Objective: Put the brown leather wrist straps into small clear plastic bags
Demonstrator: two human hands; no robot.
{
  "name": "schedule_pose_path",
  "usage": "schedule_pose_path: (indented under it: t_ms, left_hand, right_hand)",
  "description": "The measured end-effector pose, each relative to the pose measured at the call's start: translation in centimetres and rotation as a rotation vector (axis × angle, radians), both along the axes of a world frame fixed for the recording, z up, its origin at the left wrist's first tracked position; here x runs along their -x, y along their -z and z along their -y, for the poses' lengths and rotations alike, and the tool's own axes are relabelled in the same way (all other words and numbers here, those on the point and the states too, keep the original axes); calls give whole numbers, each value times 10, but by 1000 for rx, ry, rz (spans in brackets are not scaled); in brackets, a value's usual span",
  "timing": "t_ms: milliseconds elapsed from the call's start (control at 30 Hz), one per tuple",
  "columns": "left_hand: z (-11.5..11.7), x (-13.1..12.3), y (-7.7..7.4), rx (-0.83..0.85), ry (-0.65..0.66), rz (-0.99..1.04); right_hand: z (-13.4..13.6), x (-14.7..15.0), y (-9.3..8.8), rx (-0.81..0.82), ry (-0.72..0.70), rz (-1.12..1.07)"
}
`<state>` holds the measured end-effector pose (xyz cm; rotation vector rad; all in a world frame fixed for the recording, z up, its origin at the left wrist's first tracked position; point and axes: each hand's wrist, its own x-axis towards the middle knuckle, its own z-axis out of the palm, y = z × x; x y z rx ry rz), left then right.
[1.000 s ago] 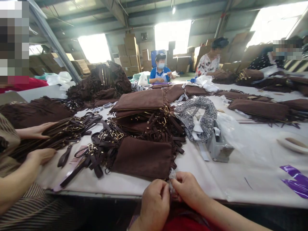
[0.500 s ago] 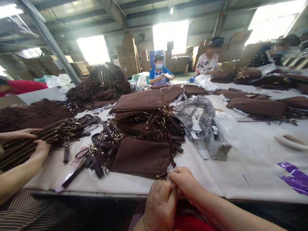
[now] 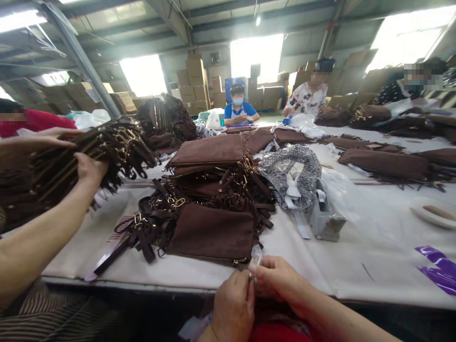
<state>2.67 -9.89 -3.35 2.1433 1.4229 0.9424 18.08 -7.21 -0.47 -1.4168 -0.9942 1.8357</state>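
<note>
Near the table's front edge, my right hand (image 3: pixel 280 282) pinches a small metal clasp (image 3: pixel 255 258) wrapped in clear plastic. Close against it, my left hand (image 3: pixel 233 301) is closed, its fingertips meeting the right hand's just below the clasp. What the left fingers grip is hidden. Just beyond my hands lies a dark brown zip pouch (image 3: pixel 212 232) with a fringed side. Behind it rises a pile of similar pouches (image 3: pixel 208 151), with straps (image 3: pixel 142 232) and gold clips spread to the left.
At left, a co-worker's hands (image 3: pixel 90 168) hold up a thick stack of brown fringed pouches (image 3: pixel 117 142). To the right are a tape dispenser (image 3: pixel 326 216), a grey knitted cloth (image 3: pixel 294 175), a tape roll (image 3: pixel 436 212) and purple plastic (image 3: pixel 438 270). Several people sit across the table.
The co-worker at left has raised the stack of pouches off the table and moved it right. My hands stay close together; more of the wrapped clasp now shows above my right fingers.
</note>
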Motion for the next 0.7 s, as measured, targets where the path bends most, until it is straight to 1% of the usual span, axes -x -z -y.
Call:
schedule_pose_path:
  t_ms: [67, 133, 200, 300, 333, 367, 433, 500, 600, 633, 700]
  left_hand:
    - [1, -1, -1, 48, 11, 34]
    - [2, -1, -5, 184, 40, 95]
    - [1, -1, -12, 439, 38, 214]
    - [-1, 0, -20, 882, 16, 509]
    - [-3, 1, -22, 990, 28, 613]
    - [-4, 3, -23, 1062, 52, 708]
    - [-7, 6, -24, 1139, 106, 859]
    - [-11, 7, -23, 1171, 126, 974]
    - [-20, 4, -22, 1197, 88, 1142]
    - [-22, 1, -23, 1188, 67, 1191]
    - [-27, -6, -26, 1134, 33, 1232]
  right_hand:
    - [2, 0, 6, 9, -9, -52]
    - [2, -2, 11, -5, -7, -80]
    - [-1, -5, 14, -51, -42, -73]
    - [-6, -12, 12, -165, -154, -17]
    - [-8, -14, 9, -211, -191, 5]
    - [-10, -16, 6, -257, -222, 23]
    - [-15, -18, 0, -350, -272, 49]
    - [-19, -19, -5, -456, -311, 100]
    - [-26, -20, -9, -581, -305, 214]
    - [-27, -20, -9, -579, -275, 226]
    - [-28, -18, -6, -510, -209, 186]
